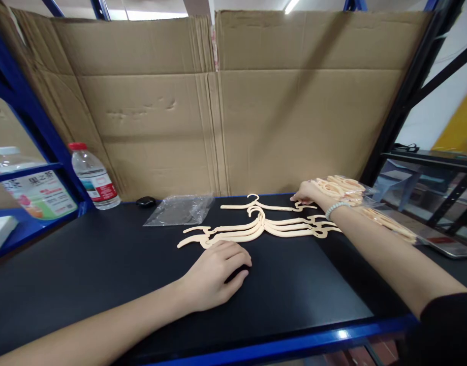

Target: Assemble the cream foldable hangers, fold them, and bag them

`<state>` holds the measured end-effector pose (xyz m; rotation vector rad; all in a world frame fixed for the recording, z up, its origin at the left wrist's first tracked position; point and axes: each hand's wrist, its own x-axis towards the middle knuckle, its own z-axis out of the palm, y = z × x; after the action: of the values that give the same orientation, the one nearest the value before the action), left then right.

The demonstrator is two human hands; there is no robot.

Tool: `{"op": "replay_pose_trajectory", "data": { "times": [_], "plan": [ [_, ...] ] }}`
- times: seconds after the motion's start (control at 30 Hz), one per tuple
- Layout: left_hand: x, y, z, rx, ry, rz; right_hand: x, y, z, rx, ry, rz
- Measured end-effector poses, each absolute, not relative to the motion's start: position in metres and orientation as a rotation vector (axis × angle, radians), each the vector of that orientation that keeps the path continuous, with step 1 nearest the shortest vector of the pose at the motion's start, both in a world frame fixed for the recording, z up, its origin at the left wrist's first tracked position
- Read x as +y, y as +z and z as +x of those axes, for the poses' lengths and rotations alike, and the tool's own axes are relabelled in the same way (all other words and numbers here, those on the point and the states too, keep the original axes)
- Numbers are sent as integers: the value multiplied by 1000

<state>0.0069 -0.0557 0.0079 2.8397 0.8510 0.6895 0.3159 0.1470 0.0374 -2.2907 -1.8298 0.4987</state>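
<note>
On the black table lies a stack of several cream plastic folding hangers [241,233], hooks bunched in the middle and end arms swung outward. Behind the stack is a single cream hanger [273,206] with its hook toward the back. My right hand [310,194] reaches to that hanger's right end, fingers closed at its folding arm; part of the grip is hidden. My left hand [221,272] rests on the table just in front of the stack, fingers loosely bent and thumb apart, holding nothing.
Bagged cream hangers [342,188] are piled by my right wrist, with another bag [389,223] beside them. A flat clear plastic bag [180,209], a small black object [146,202] and a water bottle [96,178] stand left. Cardboard [153,122] walls the back.
</note>
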Motion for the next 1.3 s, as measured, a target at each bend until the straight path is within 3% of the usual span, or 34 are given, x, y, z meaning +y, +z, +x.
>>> {"op": "replay_pose_trajectory", "data": {
  "times": [0.27,0.57,0.63,0.87,0.97,1.1,1.13,1.3],
  "plan": [
    [-61,10,9,911,788,2585,133,51,297,-1637,1051,-1792],
    [-64,14,20,812,890,1298,26,53,234,-1843,1704,-709],
    [-66,15,21,729,819,1122,7,49,226,-1890,1743,-543],
    [-61,18,16,704,771,1030,-4,37,217,-1830,1790,-550],
    [-57,18,15,692,823,1056,19,36,223,-1925,1514,-680],
    [-54,18,15,755,898,1053,66,32,246,-2210,495,-1107],
    [-54,17,15,769,917,1056,76,30,253,-2233,366,-1161],
    [-52,16,13,808,999,1090,102,11,271,-2317,150,-1242]
  ]
}}
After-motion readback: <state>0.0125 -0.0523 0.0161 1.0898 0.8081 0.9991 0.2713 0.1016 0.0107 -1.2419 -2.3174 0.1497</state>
